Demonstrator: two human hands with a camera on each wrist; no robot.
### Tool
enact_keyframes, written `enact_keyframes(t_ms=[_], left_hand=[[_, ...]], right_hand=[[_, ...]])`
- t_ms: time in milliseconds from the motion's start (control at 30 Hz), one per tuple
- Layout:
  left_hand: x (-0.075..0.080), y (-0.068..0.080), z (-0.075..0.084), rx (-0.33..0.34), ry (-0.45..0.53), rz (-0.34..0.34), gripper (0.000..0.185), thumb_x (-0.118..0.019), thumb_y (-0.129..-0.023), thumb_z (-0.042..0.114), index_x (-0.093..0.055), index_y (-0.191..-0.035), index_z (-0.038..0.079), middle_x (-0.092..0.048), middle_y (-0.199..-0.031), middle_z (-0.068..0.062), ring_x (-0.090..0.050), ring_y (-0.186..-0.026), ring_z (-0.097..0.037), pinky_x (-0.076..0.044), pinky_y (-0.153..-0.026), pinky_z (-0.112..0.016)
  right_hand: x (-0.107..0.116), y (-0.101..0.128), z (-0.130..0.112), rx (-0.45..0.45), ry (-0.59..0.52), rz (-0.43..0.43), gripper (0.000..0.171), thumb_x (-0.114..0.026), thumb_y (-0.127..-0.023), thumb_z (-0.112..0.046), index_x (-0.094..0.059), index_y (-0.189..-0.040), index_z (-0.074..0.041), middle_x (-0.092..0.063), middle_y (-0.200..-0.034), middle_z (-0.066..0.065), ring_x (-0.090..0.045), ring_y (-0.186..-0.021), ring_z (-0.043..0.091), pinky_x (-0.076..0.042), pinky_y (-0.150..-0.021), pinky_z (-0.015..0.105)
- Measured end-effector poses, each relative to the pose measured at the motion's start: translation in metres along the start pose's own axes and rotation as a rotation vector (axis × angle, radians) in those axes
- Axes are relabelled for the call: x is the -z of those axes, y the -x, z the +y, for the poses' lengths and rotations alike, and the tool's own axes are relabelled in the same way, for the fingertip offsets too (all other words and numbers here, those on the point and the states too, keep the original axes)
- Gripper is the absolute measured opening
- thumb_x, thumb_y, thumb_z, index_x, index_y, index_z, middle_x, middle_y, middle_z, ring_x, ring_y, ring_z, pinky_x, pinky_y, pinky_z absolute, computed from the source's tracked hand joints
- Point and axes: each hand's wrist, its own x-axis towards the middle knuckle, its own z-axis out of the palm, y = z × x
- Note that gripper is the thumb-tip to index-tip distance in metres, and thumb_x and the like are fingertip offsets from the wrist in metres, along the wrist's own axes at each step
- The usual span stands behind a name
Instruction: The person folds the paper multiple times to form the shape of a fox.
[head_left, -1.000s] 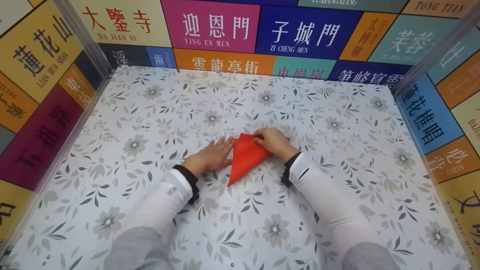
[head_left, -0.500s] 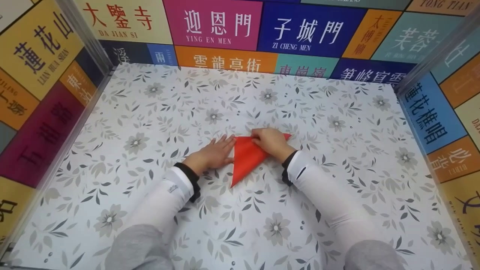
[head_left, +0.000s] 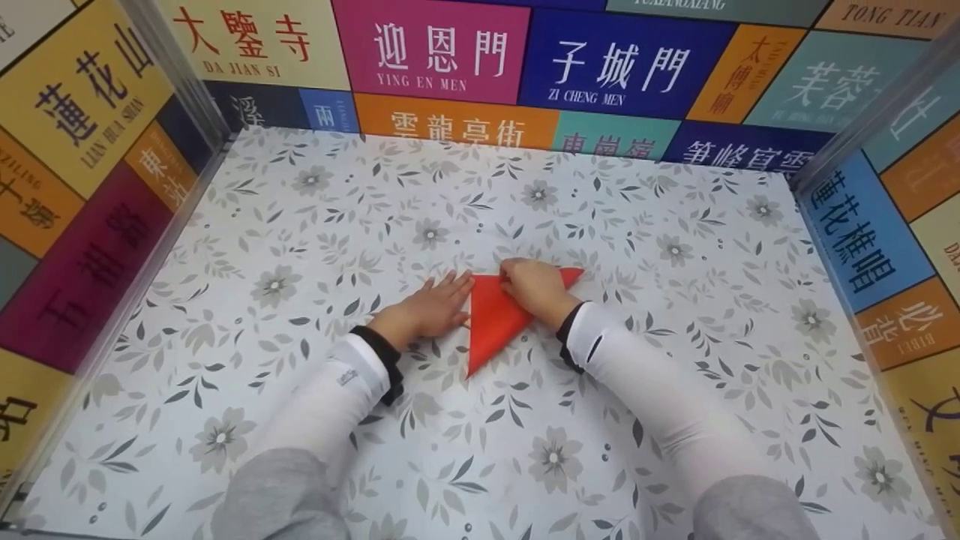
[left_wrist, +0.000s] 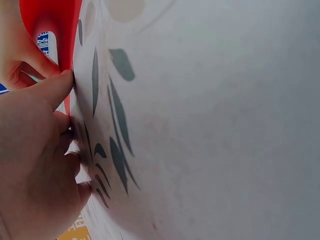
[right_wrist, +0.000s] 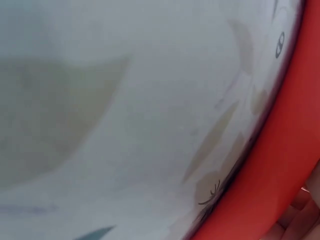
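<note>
A sheet of red paper (head_left: 491, 322), folded into a triangle, lies near the middle of the table with one point toward the person. Its right tip shows beyond the right hand. The left hand (head_left: 429, 307) rests on the table with fingers extended, fingertips right at the paper's upper left corner. In the left wrist view its thumb (left_wrist: 55, 89) is at the paper's edge. The right hand (head_left: 536, 289) lies over the paper with curled fingers, gripping near its top edge; its fingertips are partly hidden. In the right wrist view the red paper (right_wrist: 280, 165) curves beside the fingers (right_wrist: 300, 220).
A white cover (head_left: 360, 465) with grey flowers and leaves spreads over the table. Panels with coloured sign blocks stand at the back (head_left: 431, 49), left (head_left: 90, 255) and right (head_left: 855, 232). Both forearms wear white sleeves (head_left: 330, 390) and dark wrist bands.
The small flap standing above the paper's top edge has come down level with it. More of the right tip shows as the right hand moved slightly left. The left hand stays nearly still.
</note>
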Motion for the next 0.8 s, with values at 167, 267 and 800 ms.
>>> enact_keyframes(t_ms=[167,267,800], left_hand=[[0.000,-0.002,0.001,0.035,0.059,0.014,0.070,-0.031,-0.103,0.048,-0.007,-0.156,0.009,-0.003,-0.164,-0.005,0.001,-0.151,-0.028,-0.004,-0.122,-0.047],[-0.001,-0.002,0.003,0.045,0.046,0.011,0.080,-0.035,-0.099,0.056,-0.006,-0.156,0.008,-0.001,-0.164,-0.006,0.002,-0.151,-0.029,-0.004,-0.122,-0.048],[-0.007,-0.003,0.011,0.081,-0.108,0.014,0.085,-0.042,-0.098,0.055,-0.004,-0.156,0.006,-0.001,-0.164,-0.007,-0.001,-0.151,-0.030,-0.009,-0.121,-0.051]], right_hand=[[0.001,0.000,0.000,-0.013,0.001,0.000,0.010,-0.066,-0.089,-0.013,-0.067,-0.097,-0.006,-0.072,-0.087,0.011,-0.067,-0.082,0.031,-0.054,-0.070,0.044],[0.002,0.000,0.000,-0.015,0.001,-0.003,0.011,-0.066,-0.089,-0.013,-0.067,-0.098,-0.006,-0.073,-0.088,0.012,-0.068,-0.083,0.032,-0.055,-0.071,0.045],[0.007,0.007,-0.007,-0.032,0.013,-0.016,0.024,-0.061,-0.094,-0.023,-0.067,-0.112,-0.008,-0.072,-0.102,0.012,-0.068,-0.094,0.030,-0.056,-0.080,0.044]])
